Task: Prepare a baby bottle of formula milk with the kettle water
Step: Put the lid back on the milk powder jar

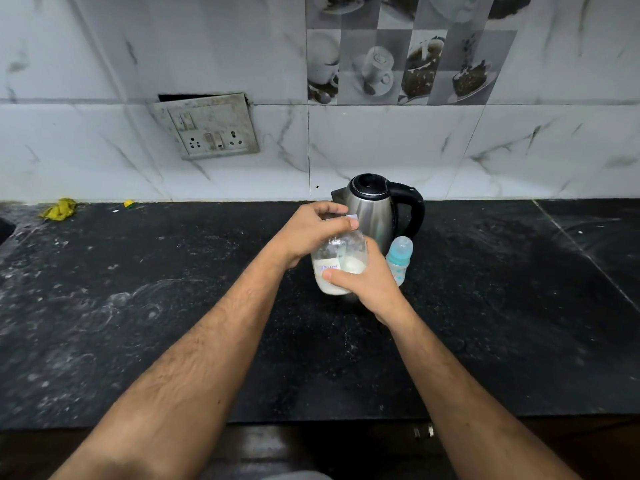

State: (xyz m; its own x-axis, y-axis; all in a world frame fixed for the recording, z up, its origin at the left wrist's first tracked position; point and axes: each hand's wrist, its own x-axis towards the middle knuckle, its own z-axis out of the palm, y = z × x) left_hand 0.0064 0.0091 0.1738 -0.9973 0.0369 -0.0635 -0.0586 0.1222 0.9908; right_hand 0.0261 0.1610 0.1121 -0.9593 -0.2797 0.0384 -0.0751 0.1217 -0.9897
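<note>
Head: formula jar (341,263) btwn hands.

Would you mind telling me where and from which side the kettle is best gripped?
Grip the kettle by its black loop handle, coming in from the right. The handle faces right and stands free, while the jar and both hands crowd its front left, and the baby bottle stands just before it.
</note>
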